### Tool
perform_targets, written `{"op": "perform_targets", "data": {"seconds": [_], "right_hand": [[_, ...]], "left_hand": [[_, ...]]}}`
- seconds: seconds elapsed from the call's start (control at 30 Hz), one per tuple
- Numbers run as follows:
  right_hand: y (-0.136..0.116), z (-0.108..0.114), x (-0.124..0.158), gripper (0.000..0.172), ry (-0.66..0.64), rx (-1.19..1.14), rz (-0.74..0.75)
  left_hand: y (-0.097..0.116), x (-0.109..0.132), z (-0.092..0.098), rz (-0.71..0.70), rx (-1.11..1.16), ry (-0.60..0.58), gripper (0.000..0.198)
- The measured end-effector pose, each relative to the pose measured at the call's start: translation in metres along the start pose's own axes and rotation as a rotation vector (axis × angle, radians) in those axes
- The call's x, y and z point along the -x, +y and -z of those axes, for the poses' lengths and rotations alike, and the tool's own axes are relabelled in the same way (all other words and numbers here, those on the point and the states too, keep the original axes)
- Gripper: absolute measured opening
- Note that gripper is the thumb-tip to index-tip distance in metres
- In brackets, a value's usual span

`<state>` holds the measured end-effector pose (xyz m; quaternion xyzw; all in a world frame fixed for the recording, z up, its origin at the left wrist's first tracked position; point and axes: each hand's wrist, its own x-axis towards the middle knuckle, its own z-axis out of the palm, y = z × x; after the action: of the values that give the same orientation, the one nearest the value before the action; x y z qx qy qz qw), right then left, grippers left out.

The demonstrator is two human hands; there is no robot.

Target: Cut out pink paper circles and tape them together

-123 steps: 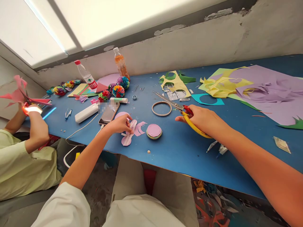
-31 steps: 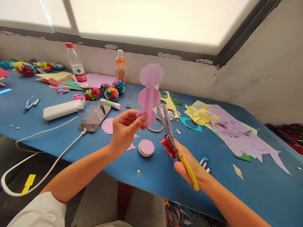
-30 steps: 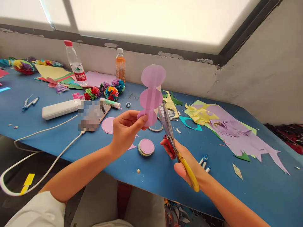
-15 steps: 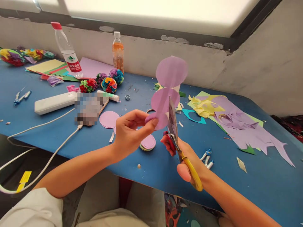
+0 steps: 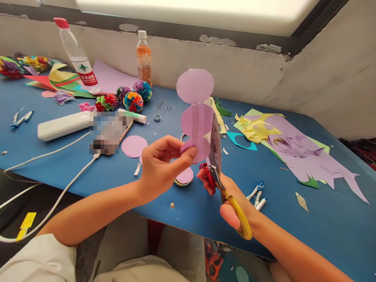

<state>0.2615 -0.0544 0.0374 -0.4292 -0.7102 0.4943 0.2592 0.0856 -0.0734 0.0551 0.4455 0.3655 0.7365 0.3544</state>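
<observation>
Between thumb and fingers, my left hand [image 5: 167, 164] pinches the lowest circle of a strip of joined purple paper circles [image 5: 196, 85], which stands upright above the table. My right hand [image 5: 232, 196] grips a pair of scissors [image 5: 217, 156] with one yellow and one red handle. Their blades point up along the right side of the paper; whether they touch it I cannot tell. Beneath my left hand lies a small stack of cut circles [image 5: 185, 176], partly hidden. More purple circles [image 5: 134, 146] lie to its left.
On the blue table [image 5: 293, 235] are a water bottle [image 5: 85, 70], an orange drink bottle [image 5: 143, 62], a phone [image 5: 108, 133] with a white cable, a white power bank [image 5: 64, 125], paper pompoms [image 5: 133, 101], a compass [image 5: 258, 196] and purple paper scraps [image 5: 311, 149].
The upper part of the purple strip has swung left, and the scissor blades now stand at its right edge rather than across it. The view has shifted slightly.
</observation>
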Motion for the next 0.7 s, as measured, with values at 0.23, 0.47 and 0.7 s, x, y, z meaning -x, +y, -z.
{"op": "perform_targets", "data": {"seconds": [0.23, 0.47, 0.7], "right_hand": [[-0.009, -0.004, 0.0, 0.076, 0.021, -0.038, -0.04], [0.002, -0.003, 0.003, 0.051, 0.018, -0.043, -0.115], [0.003, -0.003, 0.004, 0.05, 0.006, -0.028, -0.121]], "left_hand": [[-0.001, -0.001, 0.0, -0.025, 0.009, -0.006, 0.023], [-0.001, -0.001, 0.003, -0.062, 0.02, -0.031, 0.018], [-0.003, -0.002, 0.004, -0.088, 0.048, -0.029, 0.015]]}}
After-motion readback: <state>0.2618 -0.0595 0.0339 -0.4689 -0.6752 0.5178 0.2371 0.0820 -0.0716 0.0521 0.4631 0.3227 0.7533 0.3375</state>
